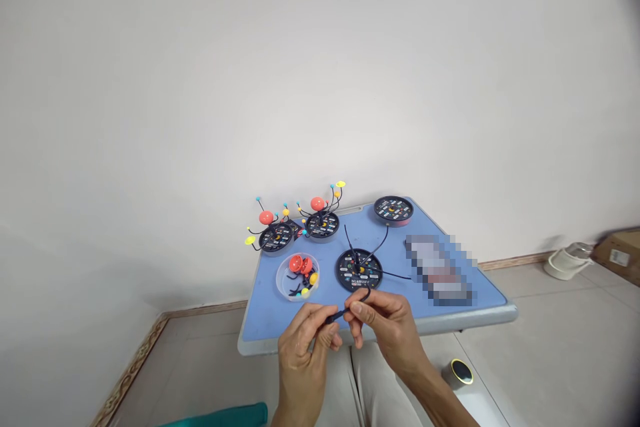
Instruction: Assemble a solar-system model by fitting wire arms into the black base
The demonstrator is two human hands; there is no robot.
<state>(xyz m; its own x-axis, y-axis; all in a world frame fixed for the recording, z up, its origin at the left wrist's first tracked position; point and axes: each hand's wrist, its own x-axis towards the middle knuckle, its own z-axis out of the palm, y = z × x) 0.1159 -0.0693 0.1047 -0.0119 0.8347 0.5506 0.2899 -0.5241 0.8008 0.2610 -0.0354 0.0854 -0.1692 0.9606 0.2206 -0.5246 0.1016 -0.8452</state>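
Both my hands are pinched on a thin curved black rod just above the near edge of a small blue table. My left hand grips its lower end. My right hand holds the upper, curved end. Just beyond them lies a black round base with three black rods sticking out of its centre. To its left sits a clear dish with orange halves, yellow and blue balls and black rods.
Two assembled models with orange balls stand at the table's far edge, a bare black base at the far right. A blurred flat item lies right. On the floor are a tape roll, a white pot and a cardboard box.
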